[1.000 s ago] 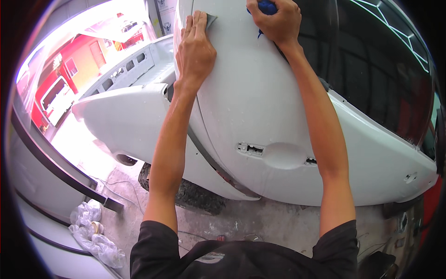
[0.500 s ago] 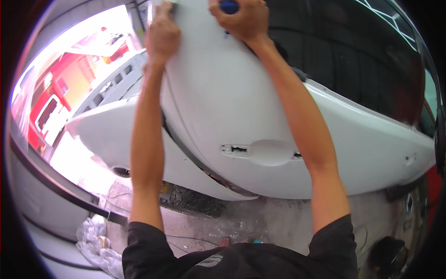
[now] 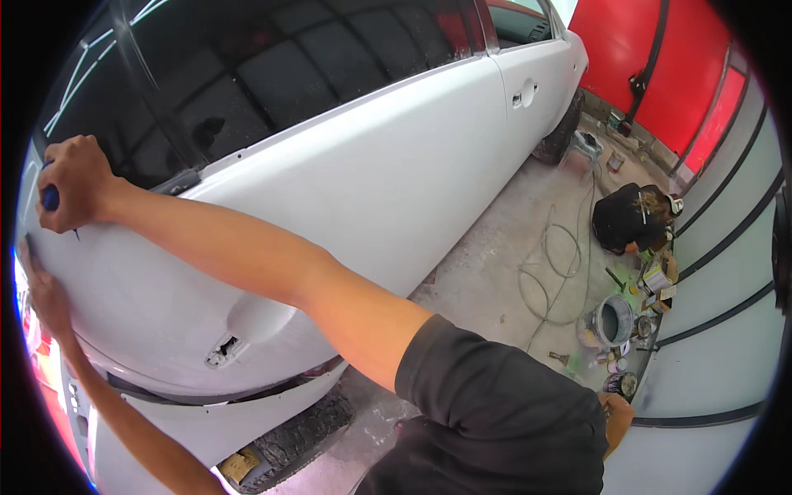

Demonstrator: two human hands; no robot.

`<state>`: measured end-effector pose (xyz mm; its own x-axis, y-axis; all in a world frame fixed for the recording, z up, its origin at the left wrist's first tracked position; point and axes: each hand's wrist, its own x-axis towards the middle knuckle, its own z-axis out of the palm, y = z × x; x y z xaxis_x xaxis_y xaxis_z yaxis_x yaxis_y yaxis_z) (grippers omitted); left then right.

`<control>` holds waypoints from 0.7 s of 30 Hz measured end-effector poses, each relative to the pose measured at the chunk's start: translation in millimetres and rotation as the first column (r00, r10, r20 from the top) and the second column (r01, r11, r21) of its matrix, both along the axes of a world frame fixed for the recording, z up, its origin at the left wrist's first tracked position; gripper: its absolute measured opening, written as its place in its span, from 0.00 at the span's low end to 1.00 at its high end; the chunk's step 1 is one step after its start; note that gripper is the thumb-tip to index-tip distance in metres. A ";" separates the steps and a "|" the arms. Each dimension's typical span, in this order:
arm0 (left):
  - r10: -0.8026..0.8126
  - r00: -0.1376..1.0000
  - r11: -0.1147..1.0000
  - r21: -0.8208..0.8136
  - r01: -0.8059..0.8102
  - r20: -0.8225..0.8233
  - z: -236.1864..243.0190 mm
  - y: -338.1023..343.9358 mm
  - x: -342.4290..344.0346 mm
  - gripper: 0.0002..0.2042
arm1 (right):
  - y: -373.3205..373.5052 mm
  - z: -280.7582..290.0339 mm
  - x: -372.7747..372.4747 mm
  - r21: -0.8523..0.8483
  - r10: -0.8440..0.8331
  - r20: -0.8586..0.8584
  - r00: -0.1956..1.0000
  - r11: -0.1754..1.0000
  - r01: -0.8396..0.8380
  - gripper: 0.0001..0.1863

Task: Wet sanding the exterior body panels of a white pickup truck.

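Observation:
A white car with dark masked windows fills the upper left. My right hand is closed around a blue-handled tool whose thin tip touches the white door panel near the window edge. My left hand lies flat on the same panel just below, at the far left rim, over a small dark strip. A bare door-handle recess sits below my right forearm.
Another person crouches on the concrete floor at the right beside a paint bucket, cans and a coiled hose. Red walls stand at the top right. A tyre shows under the car.
The view has swung sharply to the right, so my hands now sit at the far left rim. Both hands stay on the white panel, the right still gripping the blue tool.

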<state>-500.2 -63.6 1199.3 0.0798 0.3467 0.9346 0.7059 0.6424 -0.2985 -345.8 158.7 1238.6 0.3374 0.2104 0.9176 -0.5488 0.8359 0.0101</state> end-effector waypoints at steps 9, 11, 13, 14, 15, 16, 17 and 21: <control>-0.325 0.946 0.939 0.120 0.322 0.009 -36.6 59.1 118.7 0.25 | 33.8 -5.5 19.0 0.133 -0.173 0.105 0.979 0.978 0.158 0.13; -0.179 0.939 0.970 0.214 0.118 0.293 -4.7 40.4 129.2 0.25 | 11.6 -9.4 60.8 0.220 -0.023 0.136 0.990 0.976 -0.007 0.11; -0.082 0.995 0.972 0.224 0.068 0.056 -31.8 59.2 125.3 0.27 | 19.0 -14.4 61.5 0.225 -0.053 0.177 0.983 0.974 0.012 0.11; -0.090 0.994 0.974 0.213 0.075 0.064 -56.9 63.6 138.0 0.28 | 22.4 -16.5 60.0 0.234 -0.064 0.167 0.984 0.972 0.023 0.12; -0.105 0.992 0.975 0.205 0.089 0.068 -84.5 68.6 156.9 0.29 | 26.1 -19.7 59.4 0.234 -0.080 0.161 0.984 0.971 0.041 0.12; -0.105 0.989 0.972 0.219 0.080 0.102 -117.0 75.4 177.3 0.29 | 26.5 -19.2 59.0 0.239 -0.067 0.143 0.987 0.970 0.031 0.12; -0.117 0.983 0.970 0.229 0.083 0.141 -137.3 76.2 190.2 0.29 | 26.2 -16.9 61.2 0.248 -0.080 0.140 0.987 0.968 0.044 0.12; -0.109 0.948 0.980 0.190 0.053 0.297 -65.0 55.7 175.0 0.26 | 12.2 -8.2 67.3 0.256 -0.096 0.170 0.981 0.965 0.050 0.13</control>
